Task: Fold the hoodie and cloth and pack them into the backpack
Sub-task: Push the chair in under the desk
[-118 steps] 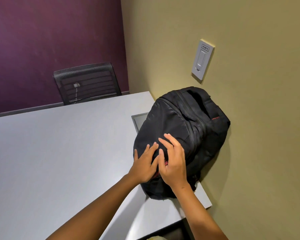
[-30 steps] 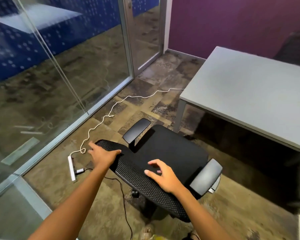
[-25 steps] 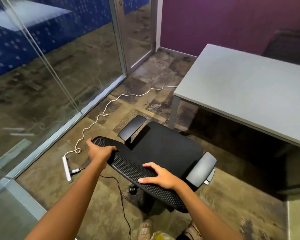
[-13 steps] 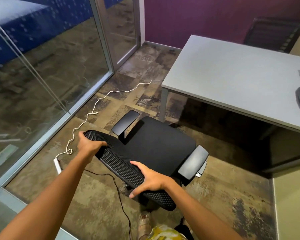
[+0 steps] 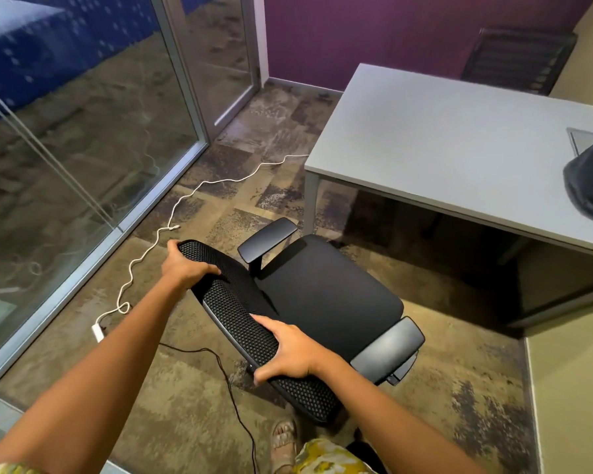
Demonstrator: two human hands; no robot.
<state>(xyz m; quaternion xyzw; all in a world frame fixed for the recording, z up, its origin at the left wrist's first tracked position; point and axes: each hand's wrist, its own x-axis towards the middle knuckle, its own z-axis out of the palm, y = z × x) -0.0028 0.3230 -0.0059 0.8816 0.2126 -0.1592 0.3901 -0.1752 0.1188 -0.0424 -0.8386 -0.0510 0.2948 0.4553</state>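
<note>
While my left hand (image 5: 182,268) and right hand (image 5: 288,350) each hold a grip curled over the chair backrest (image 5: 240,302), the backpack (image 5: 589,179) sits on the surface (image 5: 442,142) beyond the chair, so I judge packing finished and next roll the chair under.

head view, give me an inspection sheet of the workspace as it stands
Surface: grey table, top mostly bare.
Job's things: black backpack on the table's right edge, partly cut off by the frame; hoodie and cloth not seen.
Clutter: grey flat panel on the table behind the backpack.
Hands: left hand grips the left end of the mesh backrest of the office chair; right hand grips it nearer its right end, fingers curled over the rim.
Cables: white cord runs across the carpet to a power strip; a black cable lies near the chair.
Surroundings: glass wall on the left, purple wall behind, second chair beyond the table.
</note>
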